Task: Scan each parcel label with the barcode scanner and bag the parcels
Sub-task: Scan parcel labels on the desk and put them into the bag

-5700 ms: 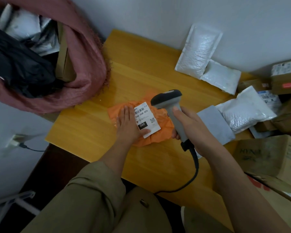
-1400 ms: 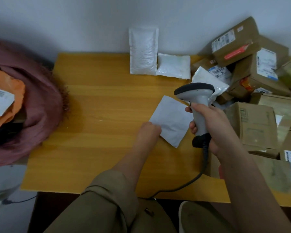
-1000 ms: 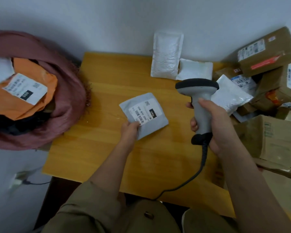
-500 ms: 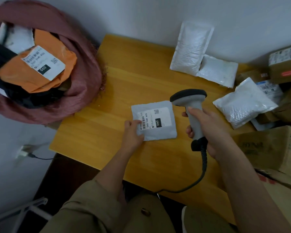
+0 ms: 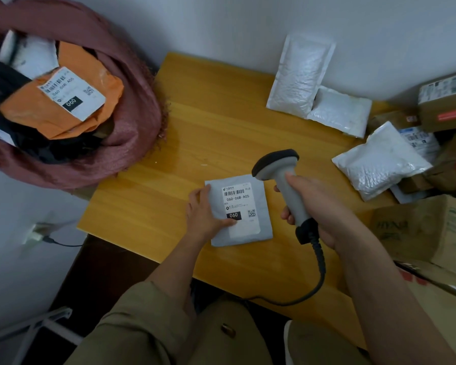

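Two hands work: left hand presses flat fingers on the grey parcel at bench centre; right hand, at three o'clock, has fingers clamped on the scanner.

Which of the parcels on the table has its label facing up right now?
The grey parcel under the left hand, label up. The white padded parcels further back show no labels.

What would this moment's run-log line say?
step: scanning | left hand: holds grey parcel on table | right hand: grips scanner | orange parcel: in sack
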### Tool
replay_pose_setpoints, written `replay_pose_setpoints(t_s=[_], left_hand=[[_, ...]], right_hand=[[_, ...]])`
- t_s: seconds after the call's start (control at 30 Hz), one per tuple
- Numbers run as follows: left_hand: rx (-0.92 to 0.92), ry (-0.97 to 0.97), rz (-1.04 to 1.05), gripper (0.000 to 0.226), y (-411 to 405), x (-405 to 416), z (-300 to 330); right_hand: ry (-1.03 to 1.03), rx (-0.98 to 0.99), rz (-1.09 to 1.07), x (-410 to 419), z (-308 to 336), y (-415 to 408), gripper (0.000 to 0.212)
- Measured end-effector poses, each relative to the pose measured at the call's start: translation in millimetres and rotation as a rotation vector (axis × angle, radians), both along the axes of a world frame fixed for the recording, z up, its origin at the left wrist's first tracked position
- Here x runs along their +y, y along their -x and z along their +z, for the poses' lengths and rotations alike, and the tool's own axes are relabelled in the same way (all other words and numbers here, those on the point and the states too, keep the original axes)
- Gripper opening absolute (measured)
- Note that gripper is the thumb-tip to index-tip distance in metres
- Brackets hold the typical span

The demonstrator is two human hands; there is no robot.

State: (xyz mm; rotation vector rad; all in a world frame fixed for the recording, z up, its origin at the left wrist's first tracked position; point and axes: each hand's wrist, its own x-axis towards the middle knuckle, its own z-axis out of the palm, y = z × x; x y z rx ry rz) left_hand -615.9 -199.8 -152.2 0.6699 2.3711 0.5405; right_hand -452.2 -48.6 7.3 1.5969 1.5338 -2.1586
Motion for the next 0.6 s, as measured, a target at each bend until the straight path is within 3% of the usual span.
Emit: replay_pose_setpoints(t_s=[0.23,0.6], left_hand=[[-0.008,-0.007,0.193,0.089,-15.2,-2.0,-1.4],[0.006,0.100,0.106,0.084,-14.5,-2.1,-1.5]], right_hand=[[-0.059,0.035,0.033,-10.6,15.3,3.1,0.041],[-0.052,0.106,-0.080,-16.5,35.4,0.0,0.035]])
